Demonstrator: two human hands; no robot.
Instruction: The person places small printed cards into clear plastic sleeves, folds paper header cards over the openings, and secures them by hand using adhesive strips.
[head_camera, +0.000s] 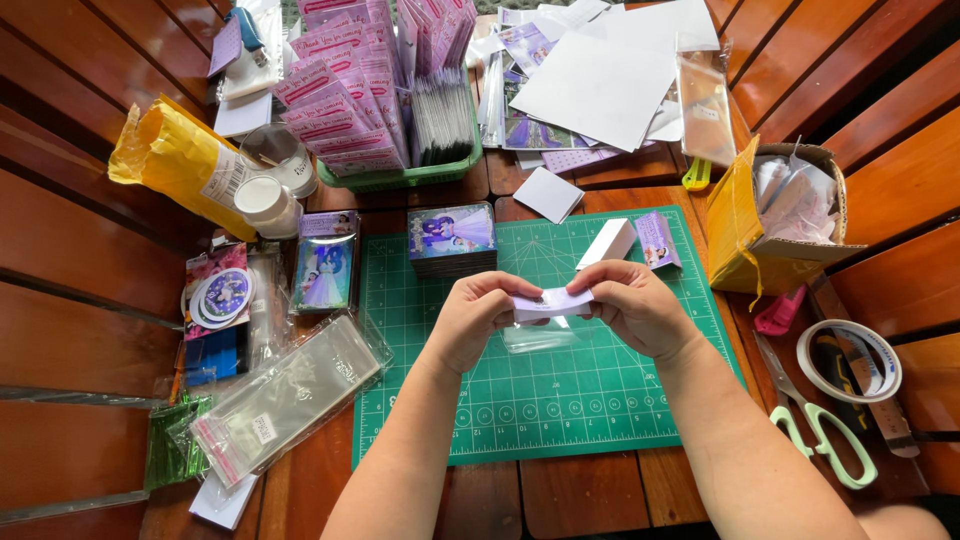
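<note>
Fingers of both my hands pinch a small pale lilac card (553, 301) with a clear plastic sleeve (538, 336) hanging under it, held just above the green gridded cutting mat (560, 400). My left hand (478, 315) grips the card's left end, my right hand (632, 305) clamps the right end. Just beyond my knuckles on the mat lie a stack of purple picture cards (452, 238) and a small white box (607, 243). Left of the mat rests a pack of clear cellophane bags (285, 398); far right, green-handled scissors (815, 420) and a tape roll (848, 360).
</note>
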